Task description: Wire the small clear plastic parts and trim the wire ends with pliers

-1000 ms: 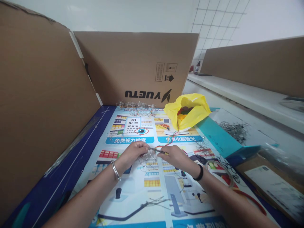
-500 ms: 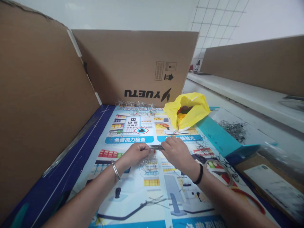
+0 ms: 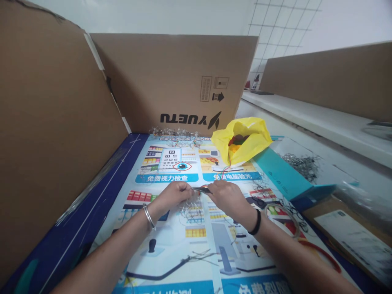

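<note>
My right hand is closed round a small dark pliers-like tool, whose tip points left. Close to that tip, my left hand is pinched on thin wires. A tangle of fine silvery wires hangs below my left fingers, over the printed sheet. Thin coloured wires run from the opening of a yellow bag down towards my right hand. Red and orange pieces show inside the bag.
Cardboard panels stand at the left and back. Wire clusters lie along the back edge. At the right are a teal box, a wire pile, a coil and a labelled package.
My right hand has shifted slightly down, and the tool has turned a little, its tip still by my left fingers. The view has moved slightly.
</note>
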Motion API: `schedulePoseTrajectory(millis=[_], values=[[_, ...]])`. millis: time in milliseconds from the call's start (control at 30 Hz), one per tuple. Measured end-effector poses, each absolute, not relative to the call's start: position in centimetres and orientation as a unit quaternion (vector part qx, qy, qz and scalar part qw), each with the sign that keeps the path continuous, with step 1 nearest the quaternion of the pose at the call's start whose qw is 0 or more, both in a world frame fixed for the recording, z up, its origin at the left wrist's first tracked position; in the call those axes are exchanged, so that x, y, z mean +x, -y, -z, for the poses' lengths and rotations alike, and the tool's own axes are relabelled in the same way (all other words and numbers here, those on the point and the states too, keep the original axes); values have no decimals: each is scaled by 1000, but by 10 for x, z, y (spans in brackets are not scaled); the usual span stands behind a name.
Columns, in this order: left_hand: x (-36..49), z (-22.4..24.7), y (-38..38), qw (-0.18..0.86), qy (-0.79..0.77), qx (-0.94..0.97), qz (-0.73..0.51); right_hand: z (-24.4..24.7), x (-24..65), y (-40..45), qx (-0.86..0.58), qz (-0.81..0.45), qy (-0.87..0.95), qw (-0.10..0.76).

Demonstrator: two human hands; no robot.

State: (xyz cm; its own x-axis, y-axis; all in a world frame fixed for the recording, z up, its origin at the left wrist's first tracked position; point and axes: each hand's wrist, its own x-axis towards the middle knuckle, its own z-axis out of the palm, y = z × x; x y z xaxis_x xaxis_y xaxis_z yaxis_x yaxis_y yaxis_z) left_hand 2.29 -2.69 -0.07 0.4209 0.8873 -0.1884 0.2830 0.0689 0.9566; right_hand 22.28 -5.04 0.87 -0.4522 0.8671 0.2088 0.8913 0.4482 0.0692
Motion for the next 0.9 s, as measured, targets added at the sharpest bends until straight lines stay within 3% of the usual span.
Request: schedulePoseTrajectory(millis=[333,633,900], values=[[17,1,26,623,-427,585,-296,-3,227,44,-559,-53,825,67],[17,1,26,688,-383,520,-331,0,230,41,-528,-172,820,140],[21,2,28,713,-357,478,-368,5,228,42,-516,-417,724,191]])
